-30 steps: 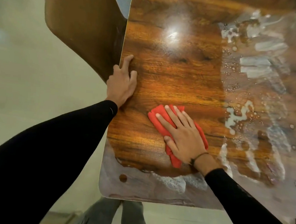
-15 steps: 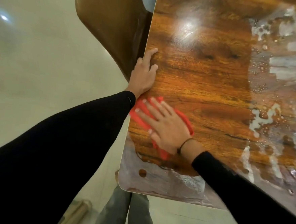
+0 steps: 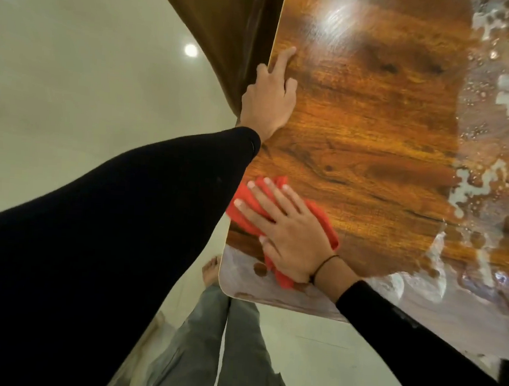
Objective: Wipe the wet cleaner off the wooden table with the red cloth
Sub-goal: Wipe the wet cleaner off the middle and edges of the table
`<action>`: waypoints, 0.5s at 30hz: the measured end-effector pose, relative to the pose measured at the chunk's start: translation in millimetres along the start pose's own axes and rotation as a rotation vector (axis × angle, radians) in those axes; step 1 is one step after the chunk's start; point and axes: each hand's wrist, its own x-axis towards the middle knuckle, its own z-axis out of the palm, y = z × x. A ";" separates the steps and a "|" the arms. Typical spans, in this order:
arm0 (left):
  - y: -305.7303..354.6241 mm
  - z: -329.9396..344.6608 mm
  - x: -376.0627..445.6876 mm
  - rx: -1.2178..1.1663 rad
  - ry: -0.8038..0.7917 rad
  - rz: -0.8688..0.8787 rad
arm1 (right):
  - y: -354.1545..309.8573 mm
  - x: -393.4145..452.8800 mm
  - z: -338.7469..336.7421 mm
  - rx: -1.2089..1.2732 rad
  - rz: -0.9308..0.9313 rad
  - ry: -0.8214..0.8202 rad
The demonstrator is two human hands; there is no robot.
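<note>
The wooden table (image 3: 371, 134) fills the upper right of the head view, its left half dry and glossy. White foamy cleaner (image 3: 488, 194) covers the right side, and a greyish wet film (image 3: 241, 278) lies along the near edge. My right hand (image 3: 289, 234) lies flat, fingers spread, pressing the red cloth (image 3: 323, 224) onto the table near the front left corner. The cloth's left end reaches the table's left edge. My left hand (image 3: 268, 100) rests on the left edge farther up, index finger stretched forward, holding nothing.
A brown chair back (image 3: 229, 25) stands against the table's left edge beyond my left hand. Pale glossy floor (image 3: 74, 74) lies to the left and below. My grey trouser legs (image 3: 221, 341) and a bare foot (image 3: 210, 269) show under the near corner.
My right hand slid the red cloth leftward from mid-table to the left edge, then slightly toward the near corner. The view has shifted to the left. My left hand has stayed on the table edge.
</note>
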 end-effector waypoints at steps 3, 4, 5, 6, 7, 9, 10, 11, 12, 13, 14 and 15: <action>4.0 -1.2 -2.1 0.047 0.002 -0.014 | -43.0 -31.1 21.0 -0.017 -0.257 -0.049; 4.2 -1.3 -3.2 0.051 0.003 -0.010 | -47.4 -41.1 24.9 -0.019 -0.288 -0.056; 4.1 -0.6 -3.9 0.064 0.010 -0.003 | -47.7 -49.0 27.2 -0.015 -0.296 -0.058; 4.2 0.2 -3.6 0.082 0.022 0.007 | -43.9 -54.3 28.8 -0.009 -0.303 -0.054; 4.0 0.6 -2.3 0.096 0.037 0.018 | -38.0 -57.4 29.8 -0.007 -0.320 -0.050; 1.8 1.9 -1.2 0.114 0.053 0.039 | -23.5 -59.4 29.2 -0.007 -0.359 -0.051; 0.0 3.4 -1.3 0.127 0.063 0.049 | -16.3 -58.1 26.9 -0.010 -0.346 -0.049; -1.1 4.3 -1.4 0.141 0.070 0.060 | -9.5 -55.0 24.7 -0.012 -0.301 -0.041; -2.5 4.6 -1.5 0.147 0.073 0.071 | -3.1 -50.2 23.1 -0.015 -0.233 -0.025; -4.3 5.0 -1.3 0.149 0.080 0.080 | 2.0 -44.6 21.9 -0.013 -0.160 -0.004; -6.0 6.0 -1.3 0.150 0.087 0.086 | 4.6 -39.7 20.9 -0.004 -0.092 0.021; -7.1 6.6 -1.3 0.146 0.090 0.090 | 4.2 -36.3 20.7 0.004 -0.035 0.045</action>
